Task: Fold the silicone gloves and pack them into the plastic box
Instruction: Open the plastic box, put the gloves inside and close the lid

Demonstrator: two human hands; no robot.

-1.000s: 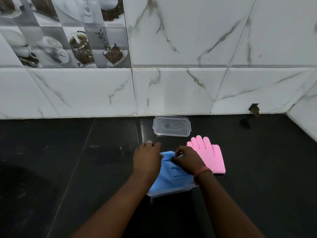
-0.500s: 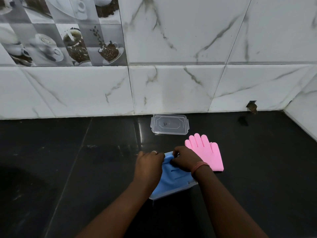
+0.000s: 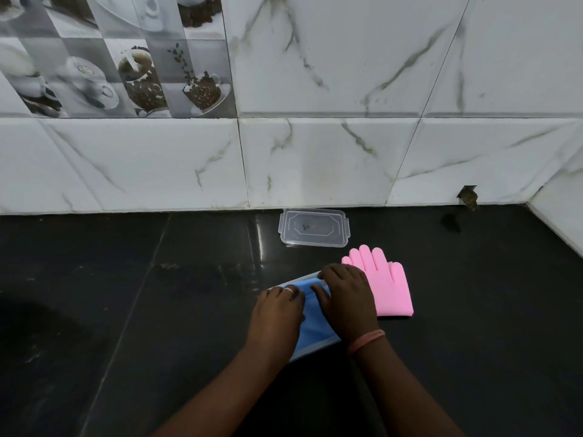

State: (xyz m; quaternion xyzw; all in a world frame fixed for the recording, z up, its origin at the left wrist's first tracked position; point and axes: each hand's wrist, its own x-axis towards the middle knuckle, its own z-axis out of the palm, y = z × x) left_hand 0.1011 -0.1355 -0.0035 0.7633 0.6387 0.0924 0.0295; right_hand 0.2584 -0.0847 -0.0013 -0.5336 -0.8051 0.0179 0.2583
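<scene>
A folded blue silicone glove point(image 3: 313, 324) lies in the clear plastic box point(image 3: 310, 351) on the black counter. Both hands rest on top of it. My left hand point(image 3: 277, 313) presses its left side with curled fingers. My right hand point(image 3: 345, 301) lies across its right side and far edge, fingers pointing left. Most of the box is hidden under the glove and my hands. A pink silicone glove point(image 3: 389, 288) lies flat just right of the box, fingers pointing at the wall, partly under my right hand's edge.
The box's clear lid point(image 3: 314, 228) lies on the counter by the marble-tiled wall point(image 3: 315, 159), beyond the gloves. A side wall point(image 3: 561, 212) closes the right end. A small brown fitting point(image 3: 468, 198) sits at the wall's base on the right.
My right hand has gone from pinching the blue glove's far edge to lying flatter across it. My left hand has slid slightly toward me. The pink glove and lid stay put.
</scene>
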